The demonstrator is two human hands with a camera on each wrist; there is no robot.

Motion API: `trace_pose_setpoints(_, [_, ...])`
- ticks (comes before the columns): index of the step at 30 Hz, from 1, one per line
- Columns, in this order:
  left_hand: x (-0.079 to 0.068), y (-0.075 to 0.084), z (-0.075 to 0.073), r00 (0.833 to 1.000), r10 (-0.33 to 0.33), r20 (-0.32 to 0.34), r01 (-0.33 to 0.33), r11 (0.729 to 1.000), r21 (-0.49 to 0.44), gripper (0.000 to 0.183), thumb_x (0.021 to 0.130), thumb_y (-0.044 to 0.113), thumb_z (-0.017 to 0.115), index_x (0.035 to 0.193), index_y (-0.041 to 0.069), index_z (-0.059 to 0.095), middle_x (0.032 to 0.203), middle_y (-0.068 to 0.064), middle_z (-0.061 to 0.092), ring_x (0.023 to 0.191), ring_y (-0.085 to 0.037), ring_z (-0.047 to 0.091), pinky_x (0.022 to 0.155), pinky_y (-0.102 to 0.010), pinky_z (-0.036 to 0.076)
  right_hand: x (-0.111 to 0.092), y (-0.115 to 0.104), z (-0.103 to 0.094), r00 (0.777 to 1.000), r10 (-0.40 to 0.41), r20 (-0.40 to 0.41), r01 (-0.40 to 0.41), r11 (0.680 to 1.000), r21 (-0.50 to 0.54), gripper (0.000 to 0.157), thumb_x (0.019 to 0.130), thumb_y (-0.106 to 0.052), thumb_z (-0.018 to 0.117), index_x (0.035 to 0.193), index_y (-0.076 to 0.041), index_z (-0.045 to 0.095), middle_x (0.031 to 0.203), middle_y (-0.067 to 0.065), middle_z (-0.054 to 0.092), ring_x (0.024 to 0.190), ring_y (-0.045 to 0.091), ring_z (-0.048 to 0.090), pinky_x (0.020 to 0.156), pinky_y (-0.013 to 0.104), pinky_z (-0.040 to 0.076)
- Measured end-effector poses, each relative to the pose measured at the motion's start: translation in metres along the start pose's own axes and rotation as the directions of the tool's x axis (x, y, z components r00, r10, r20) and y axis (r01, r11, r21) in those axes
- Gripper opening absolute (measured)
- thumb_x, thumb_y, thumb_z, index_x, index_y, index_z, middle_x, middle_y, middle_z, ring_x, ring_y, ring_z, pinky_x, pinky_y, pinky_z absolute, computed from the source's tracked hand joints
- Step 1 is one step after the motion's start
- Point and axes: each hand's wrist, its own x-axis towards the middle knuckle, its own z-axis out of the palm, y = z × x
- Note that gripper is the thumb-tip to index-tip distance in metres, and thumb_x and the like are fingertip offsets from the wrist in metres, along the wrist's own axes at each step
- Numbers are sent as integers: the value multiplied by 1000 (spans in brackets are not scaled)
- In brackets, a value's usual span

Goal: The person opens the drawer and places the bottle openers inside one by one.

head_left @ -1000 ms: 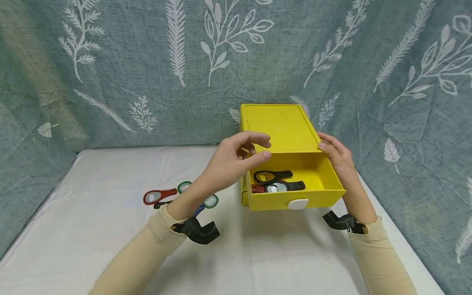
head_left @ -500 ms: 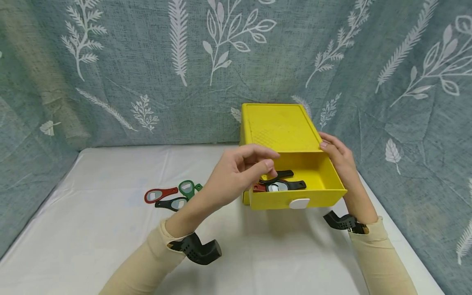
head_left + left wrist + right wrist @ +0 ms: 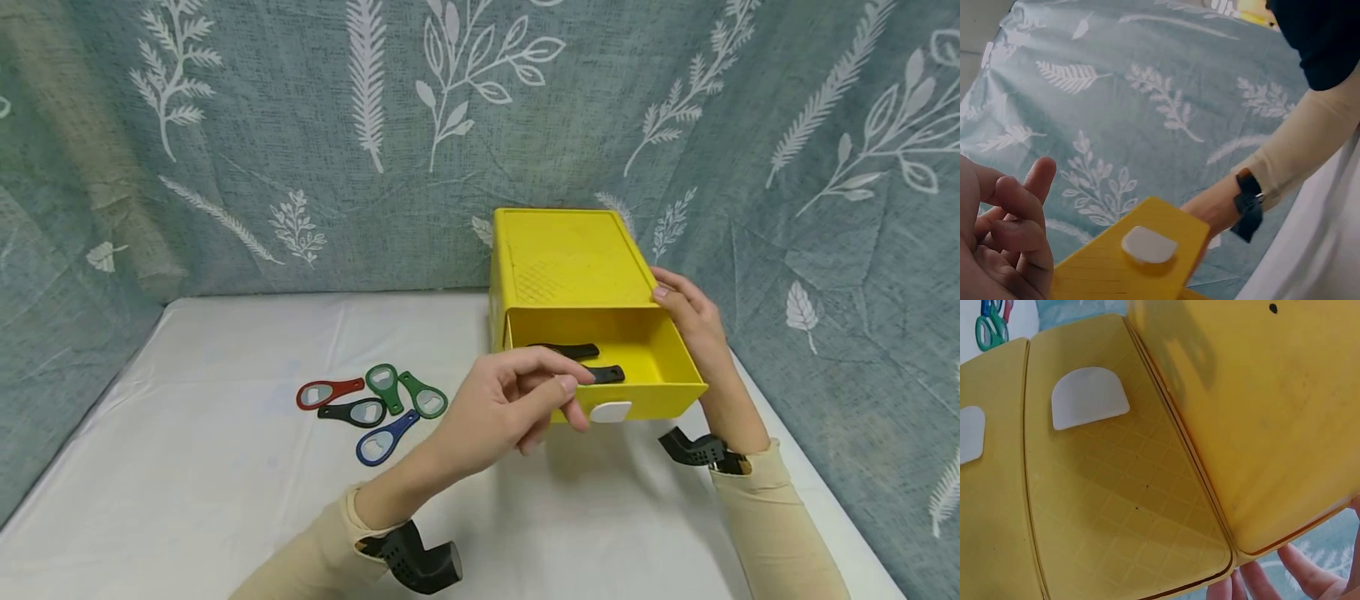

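My left hand (image 3: 510,408) hovers in front of the pulled-out top drawer (image 3: 667,396) of a yellow drawer cabinet (image 3: 573,250), fingers loosely curled with nothing visible between them. In the left wrist view, those fingers (image 3: 1019,228) are left of the drawer's white knob (image 3: 1147,244). My right hand (image 3: 693,321) grips the cabinet's right side, thumb at the upper front corner. Inside the drawer, the dark handles of a black bottle opener (image 3: 577,350) and a second bottle opener (image 3: 611,373) show; the left hand hides the rest.
Left of the cabinet, a red opener (image 3: 330,392), a black opener (image 3: 352,412), a blue opener (image 3: 386,437) and two green openers (image 3: 385,387) lie on the white cloth (image 3: 210,467). Lower drawer fronts (image 3: 1129,481) are closed. A leaf-patterned curtain (image 3: 300,125) stands behind.
My left hand has moved down and to the right, from above the drawer to before its front, uncovering the openers on the cloth. The right hand keeps its place on the cabinet.
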Motion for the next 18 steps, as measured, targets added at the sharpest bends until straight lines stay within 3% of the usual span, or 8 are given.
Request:
trace_pose_setpoints(6, [-5, -16, 10, 998, -64, -7, 64, 997, 30, 21, 101, 13, 56, 114, 2, 69, 80, -8, 72, 40, -23, 42, 37, -29, 33, 0, 1, 0, 1000, -4, -1, 4, 1000, 7, 46, 100, -30, 59, 143, -15, 52, 128, 9, 56, 102, 20, 63, 81, 29, 55])
trace_pose_setpoints(13, [-13, -36, 21, 996, -88, -28, 89, 995, 48, 24, 102, 14, 54, 119, 5, 69, 80, -4, 73, 41, -24, 48, 35, -27, 32, -1, 2, 0, 1000, -6, -1, 6, 1000, -1, 47, 100, -31, 60, 143, -15, 51, 127, 9, 57, 102, 20, 63, 81, 28, 55])
trace_pose_setpoints(18, [-15, -47, 28, 995, -82, -61, 85, 996, 35, 26, 102, 13, 54, 125, 9, 66, 82, -4, 73, 42, -22, 52, 38, -25, 39, 0, 1, 0, 1000, -14, 3, 14, 1000, -6, 47, 100, -31, 59, 143, -15, 51, 128, 9, 57, 103, 21, 63, 80, 28, 55])
